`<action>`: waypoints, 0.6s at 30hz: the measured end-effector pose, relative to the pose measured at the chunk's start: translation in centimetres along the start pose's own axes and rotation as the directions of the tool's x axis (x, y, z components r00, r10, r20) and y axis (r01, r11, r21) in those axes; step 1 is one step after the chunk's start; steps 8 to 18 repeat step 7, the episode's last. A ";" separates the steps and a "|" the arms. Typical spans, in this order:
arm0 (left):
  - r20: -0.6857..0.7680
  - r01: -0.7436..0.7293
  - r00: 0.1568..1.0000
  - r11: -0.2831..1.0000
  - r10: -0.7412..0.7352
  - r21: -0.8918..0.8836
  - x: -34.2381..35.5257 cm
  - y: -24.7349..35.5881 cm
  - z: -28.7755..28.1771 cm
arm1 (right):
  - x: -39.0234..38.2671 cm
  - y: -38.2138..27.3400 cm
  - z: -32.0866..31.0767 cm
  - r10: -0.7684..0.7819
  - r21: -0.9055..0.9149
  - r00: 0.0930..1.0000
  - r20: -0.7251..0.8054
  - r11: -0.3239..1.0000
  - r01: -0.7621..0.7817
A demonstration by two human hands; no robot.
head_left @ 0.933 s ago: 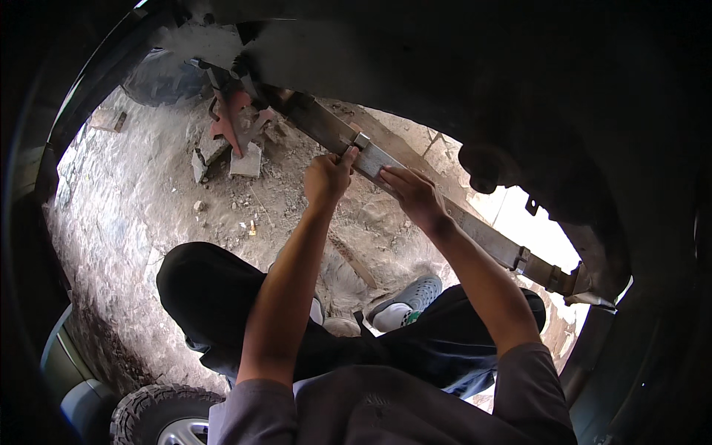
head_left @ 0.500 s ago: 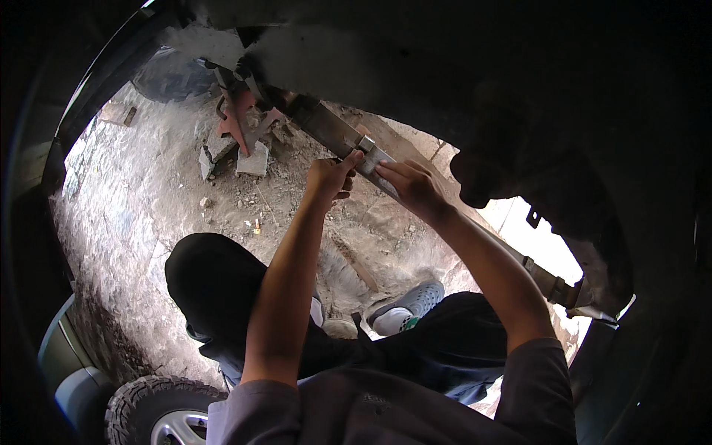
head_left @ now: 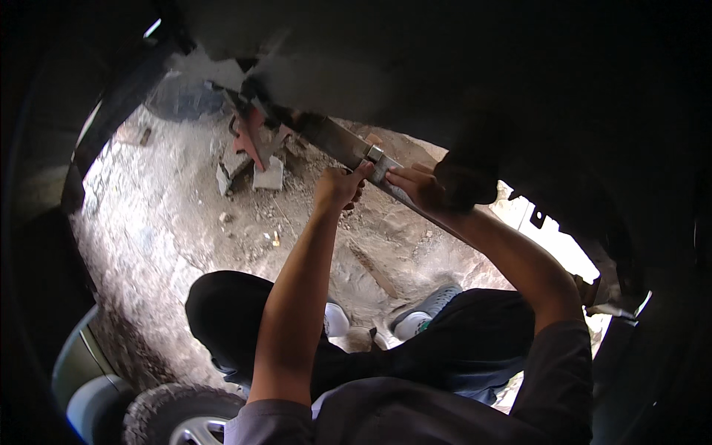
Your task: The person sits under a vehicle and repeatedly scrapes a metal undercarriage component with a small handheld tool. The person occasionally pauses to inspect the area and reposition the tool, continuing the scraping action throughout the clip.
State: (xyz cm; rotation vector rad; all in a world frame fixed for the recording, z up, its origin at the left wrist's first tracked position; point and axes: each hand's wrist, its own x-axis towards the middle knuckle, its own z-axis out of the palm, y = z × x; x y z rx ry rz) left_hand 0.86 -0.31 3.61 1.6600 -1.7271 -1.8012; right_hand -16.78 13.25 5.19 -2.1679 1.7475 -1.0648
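A long grey metal bar [head_left: 337,141] runs slantwise beneath a dark vehicle body. A small shiny metal clip [head_left: 374,153] stands up from it, beside a pale flat metal piece [head_left: 383,169] along the bar. My left hand [head_left: 341,189] is closed at the near edge of the bar, its thumb pressed by the clip and its other fingers curled below. My right hand [head_left: 419,185] grips the bar just to the right, fingers laid over the pale piece; its thumb is hidden. A dark part overhead [head_left: 467,174] hides some of the right wrist.
Dark vehicle bodywork [head_left: 356,74] hangs over the far side and right. A red metal stand [head_left: 251,137] and broken blocks [head_left: 268,174] are on the dirt ground at far left. A tyre [head_left: 178,411] lies at lower left, and my bent knees are beneath my arms.
The whole view has shifted, so the scene sits a little lower and farther right. Both hands stay on the bar in nearly the same grip; the dark part overhead now covers some of the right wrist.
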 end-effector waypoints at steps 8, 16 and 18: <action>0.373 -0.197 0.912 0.980 0.173 0.027 3.6 1.6 -2.3 | -5.0 1.9 0.6 0.182 -0.029 0.981 0.061 0.983 -0.180; 0.373 -0.197 0.912 0.980 0.173 0.027 3.6 1.6 -2.3 | -5.0 1.9 0.6 0.182 -0.029 0.981 0.061 0.983 -0.180; 0.373 -0.197 0.912 0.980 0.173 0.027 3.6 1.6 -2.3 | -5.0 1.9 0.6 0.182 -0.029 0.981 0.061 0.983 -0.180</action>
